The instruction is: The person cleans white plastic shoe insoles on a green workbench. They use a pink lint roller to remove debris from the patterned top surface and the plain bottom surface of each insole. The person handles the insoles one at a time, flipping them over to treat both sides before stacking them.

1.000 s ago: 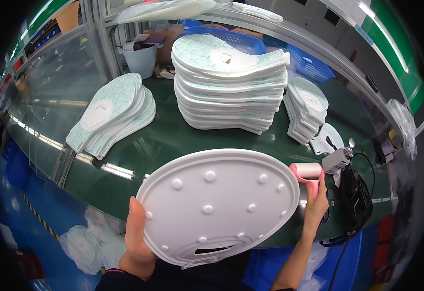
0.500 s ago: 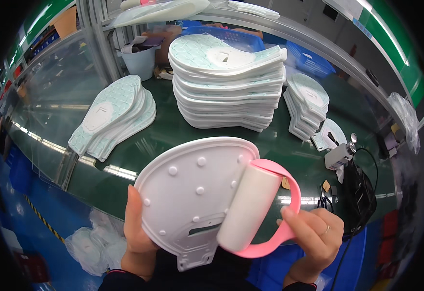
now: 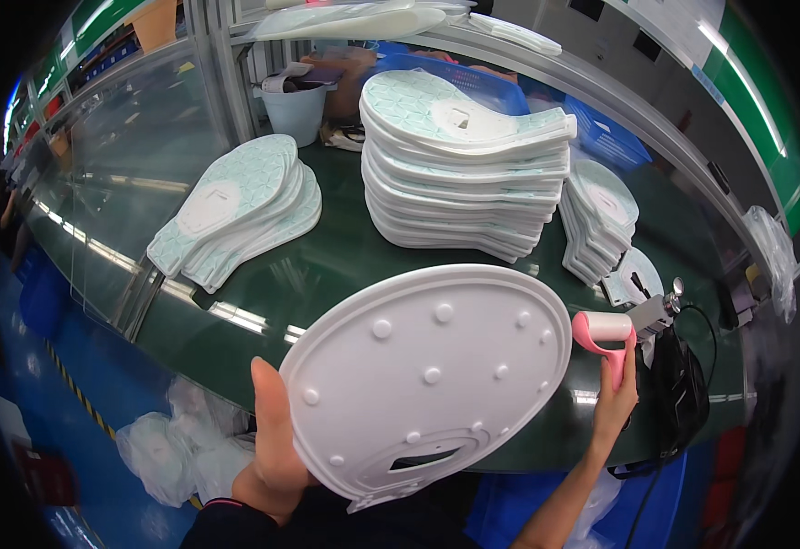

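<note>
**Both hands loaded: white panel at left, pink roller at right**

Left hand (image 3: 276, 448), at 7 o'clock in the view, grips the lower left edge of a large white oval moulded plastic panel (image 3: 427, 375), thumb up along its rim. The panel is tilted up facing the camera, studded side showing, a slot near its bottom edge. It fills the lower centre, held above the near edge of the dark green glossy worktable (image 3: 327, 265).

Right hand (image 3: 615, 407), at 4 o'clock, is closed round the handle of a pink-framed lint roller with a white drum (image 3: 603, 331). The roller is just beside the panel's right rim; whether they touch cannot be told.

At 12 o'clock: a tall stack of white, pale-green-patterned oval panels (image 3: 464, 174). At 10 o'clock: a lower fanned pile of similar panels (image 3: 240, 206). At 2 o'clock: a small stack of smaller similar pieces (image 3: 601, 220). Behind, at 11 o'clock, a white plastic bucket (image 3: 295, 110). At 4 o'clock, past the roller, a black bag with a cable (image 3: 679, 403).
</note>
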Motion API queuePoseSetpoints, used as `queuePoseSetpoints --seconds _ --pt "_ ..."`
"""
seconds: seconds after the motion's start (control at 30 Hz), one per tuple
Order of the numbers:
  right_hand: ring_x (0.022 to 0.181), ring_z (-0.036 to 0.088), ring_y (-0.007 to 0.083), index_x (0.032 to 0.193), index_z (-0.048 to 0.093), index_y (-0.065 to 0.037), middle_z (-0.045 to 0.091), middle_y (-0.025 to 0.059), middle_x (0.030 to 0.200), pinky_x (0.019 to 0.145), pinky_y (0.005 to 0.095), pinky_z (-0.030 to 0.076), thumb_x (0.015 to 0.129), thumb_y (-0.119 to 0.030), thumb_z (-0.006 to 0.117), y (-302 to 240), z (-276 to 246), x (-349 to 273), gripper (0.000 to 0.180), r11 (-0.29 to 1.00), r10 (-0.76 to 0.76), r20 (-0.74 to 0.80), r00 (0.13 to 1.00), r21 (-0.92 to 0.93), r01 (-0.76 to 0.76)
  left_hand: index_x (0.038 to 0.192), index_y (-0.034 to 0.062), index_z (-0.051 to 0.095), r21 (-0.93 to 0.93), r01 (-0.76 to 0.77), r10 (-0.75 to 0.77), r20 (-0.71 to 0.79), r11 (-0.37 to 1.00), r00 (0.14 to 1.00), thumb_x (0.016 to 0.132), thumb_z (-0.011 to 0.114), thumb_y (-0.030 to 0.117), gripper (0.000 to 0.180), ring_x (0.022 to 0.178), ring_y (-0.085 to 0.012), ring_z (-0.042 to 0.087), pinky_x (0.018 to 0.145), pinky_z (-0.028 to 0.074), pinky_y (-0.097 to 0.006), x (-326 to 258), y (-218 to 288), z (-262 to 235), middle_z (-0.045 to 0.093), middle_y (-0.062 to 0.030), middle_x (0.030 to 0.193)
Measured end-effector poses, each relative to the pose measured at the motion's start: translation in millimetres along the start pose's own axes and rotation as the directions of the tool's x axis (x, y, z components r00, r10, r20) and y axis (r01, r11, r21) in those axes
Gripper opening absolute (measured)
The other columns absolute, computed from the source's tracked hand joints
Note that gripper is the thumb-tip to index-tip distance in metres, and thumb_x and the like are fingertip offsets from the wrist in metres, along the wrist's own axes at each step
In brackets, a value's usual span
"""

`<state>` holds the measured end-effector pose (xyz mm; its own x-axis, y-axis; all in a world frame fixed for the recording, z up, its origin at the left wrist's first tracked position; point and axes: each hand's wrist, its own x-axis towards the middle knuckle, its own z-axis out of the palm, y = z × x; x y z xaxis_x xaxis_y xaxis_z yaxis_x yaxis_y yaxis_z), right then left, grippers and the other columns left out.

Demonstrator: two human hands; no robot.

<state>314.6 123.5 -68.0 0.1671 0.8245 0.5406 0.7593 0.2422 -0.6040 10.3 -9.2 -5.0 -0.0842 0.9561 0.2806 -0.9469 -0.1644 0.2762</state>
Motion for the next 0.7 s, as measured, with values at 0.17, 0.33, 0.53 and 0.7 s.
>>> queuePoseSetpoints --seconds 0.17,0.33,0.53,0.7 --pt "0.062 0.050 0.0078 0.125 0.043 -0.002 0.059 0.0060 0.089 0.053 0.0182 0.038 0.075 0.008 0.053 -47.9 -36.5 -8.0 0.052 0.913 0.057 0.026 0.998 0.402 -0.063 0.134 0.0003 0.016 0.035 0.022 -0.020 -0.079 0.999 0.997 0.077 0.021 0.072 0.092 0.123 -0.0329 0.032 0.099 0.031 -0.048 -5.0 0.5 -1.2 0.027 -0.0201 0.135" --pt "0.050 0.051 0.0128 0.102 0.058 -0.005 0.060 0.0095 0.068 0.043 0.0204 0.037 0.069 -0.003 0.054 -95.3 -51.3 -20.1 0.032 0.576 -0.687 -0.137 0.713 0.496 0.650 0.133 0.0011 0.020 0.007 -0.005 0.006 -0.041 1.000 0.999 0.080 0.022 0.068 0.086 0.121 -0.0344 0.034 0.098 0.031 -0.049 -3.6 -6.1 -3.1 0.029 -0.0206 0.133" --pt "0.046 0.046 0.0120 0.084 0.070 -0.012 0.058 0.0004 0.065 0.039 0.0206 0.034 0.075 -0.042 0.049 -133.7 -52.5 -7.4 0.038 0.667 -0.744 0.212 0.634 0.300 0.682 0.131 0.0012 0.026 0.148 -0.030 0.032 -0.016 0.989 0.999 0.087 0.021 0.058 0.072 0.118 -0.0360 0.036 0.097 0.032 -0.050 -0.6 -1.9 -7.8 0.033 -0.0215 0.130" --pt "0.046 0.048 0.0113 0.080 0.069 -0.009 0.060 0.0023 0.067 0.039 0.0204 0.037 0.076 -0.036 0.051 -133.2 -54.8 -4.8 0.033 0.565 -0.777 0.032 0.629 0.477 0.673 0.132 -0.0017 0.022 0.301 0.072 -0.034 -0.130 0.951 0.991 0.084 0.021 0.063 0.080 0.118 -0.0342 0.038 0.096 0.034 -0.047 0.7 0.0 -3.1 0.033 -0.0212 0.131"
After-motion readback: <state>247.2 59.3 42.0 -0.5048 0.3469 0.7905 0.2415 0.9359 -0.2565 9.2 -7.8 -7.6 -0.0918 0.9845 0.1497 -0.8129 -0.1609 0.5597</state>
